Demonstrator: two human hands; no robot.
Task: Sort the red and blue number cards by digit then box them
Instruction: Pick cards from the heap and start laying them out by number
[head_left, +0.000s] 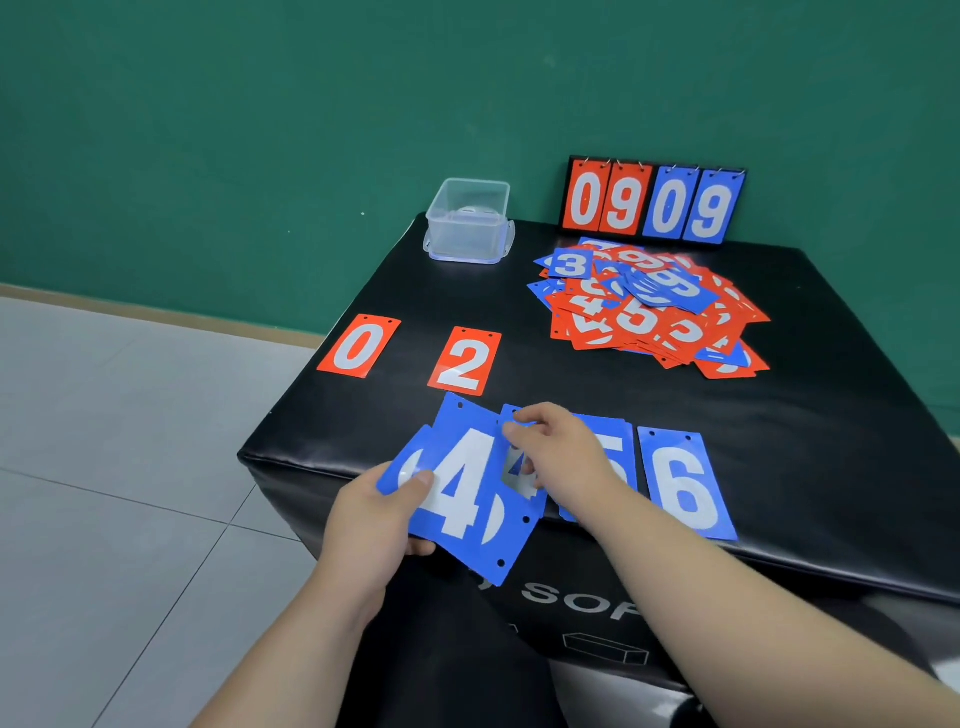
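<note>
My left hand (371, 512) grips a fan of several blue cards, a blue 4 (462, 483) on top, over the front edge of the black box table (831, 415). My right hand (558, 449) pinches another blue card (519, 470) just right of that fan. A blue 5 card (621, 441), partly hidden by my right wrist, and a blue 6 card (685, 486) lie flat at the front. A red 0 card (358, 345) and a red 2 card (464, 361) lie further back on the left. A mixed pile of red and blue cards (649, 306) sits at the back right.
A clear plastic box (467, 221) stands at the back left corner. A flip scoreboard (654, 202) reading 09 09 stands at the back edge against the green wall. Grey floor tiles lie to the left of the table.
</note>
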